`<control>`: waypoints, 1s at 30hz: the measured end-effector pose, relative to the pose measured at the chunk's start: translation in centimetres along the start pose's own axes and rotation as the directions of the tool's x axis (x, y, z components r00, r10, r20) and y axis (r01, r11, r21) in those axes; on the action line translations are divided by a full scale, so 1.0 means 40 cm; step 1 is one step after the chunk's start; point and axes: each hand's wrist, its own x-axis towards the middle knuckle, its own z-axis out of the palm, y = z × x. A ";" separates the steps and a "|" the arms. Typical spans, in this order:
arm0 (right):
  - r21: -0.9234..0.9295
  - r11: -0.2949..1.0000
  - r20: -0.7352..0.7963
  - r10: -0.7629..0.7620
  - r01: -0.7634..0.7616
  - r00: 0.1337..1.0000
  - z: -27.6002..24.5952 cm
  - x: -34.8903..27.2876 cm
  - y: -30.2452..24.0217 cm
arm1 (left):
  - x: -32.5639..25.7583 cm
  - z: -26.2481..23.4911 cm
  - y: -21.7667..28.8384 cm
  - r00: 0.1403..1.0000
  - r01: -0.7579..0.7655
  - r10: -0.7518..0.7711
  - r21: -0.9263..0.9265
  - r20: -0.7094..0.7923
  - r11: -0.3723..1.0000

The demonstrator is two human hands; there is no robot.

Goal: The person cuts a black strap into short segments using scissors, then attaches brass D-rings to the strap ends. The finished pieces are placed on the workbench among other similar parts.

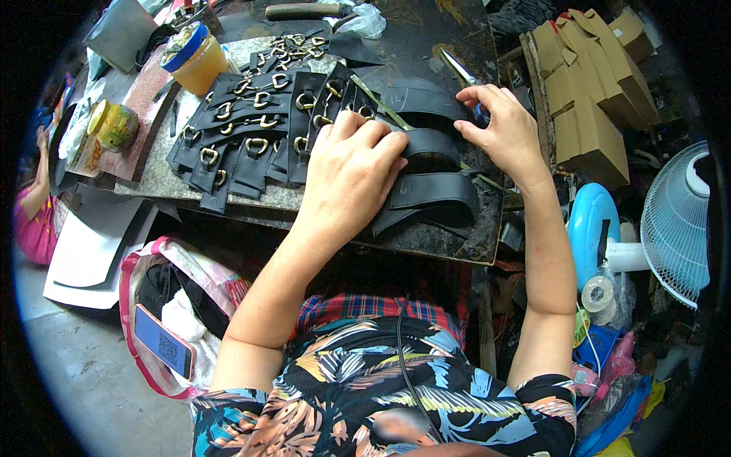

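My left hand (352, 171) is closed, fingers curled down at the left end of the middle folded black strap (430, 145); what lies under its fingertips is hidden. My right hand (504, 128) is open, thumb and forefinger apart, beside the right end of the far folded black strap (426, 99). Nearest me on the table lies another folded black strap (434, 190). Just beyond my right hand is a pair of scissors (457, 67), its handles partly covered. Left of my left hand spreads a pile of black straps with metal D-rings (251, 122).
On the left of the table (487, 247) stand a blue-rimmed tub (199, 65) and a yellow jar (114, 126). A wooden-handled tool (304, 11) lies at the back. Cardboard boxes (586, 99) and a white fan (678, 221) stand right; a phone (164, 339) rests on a bag (141, 266).
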 end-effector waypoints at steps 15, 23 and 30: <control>0.042 0.994 0.068 0.095 -0.098 0.993 0.020 -0.002 0.030 | 0.002 -0.004 -0.002 1.000 0.007 -0.007 -0.028 0.008 1.000; 0.268 0.962 -0.143 0.082 -0.041 0.986 -0.002 -0.031 0.017 | -0.004 -0.015 -0.010 0.982 -0.043 0.028 -0.076 -0.186 0.996; 0.387 0.922 -0.169 0.052 0.018 0.984 -0.044 -0.122 -0.092 | -0.006 -0.050 0.052 0.970 0.119 -0.172 -0.283 -0.170 0.952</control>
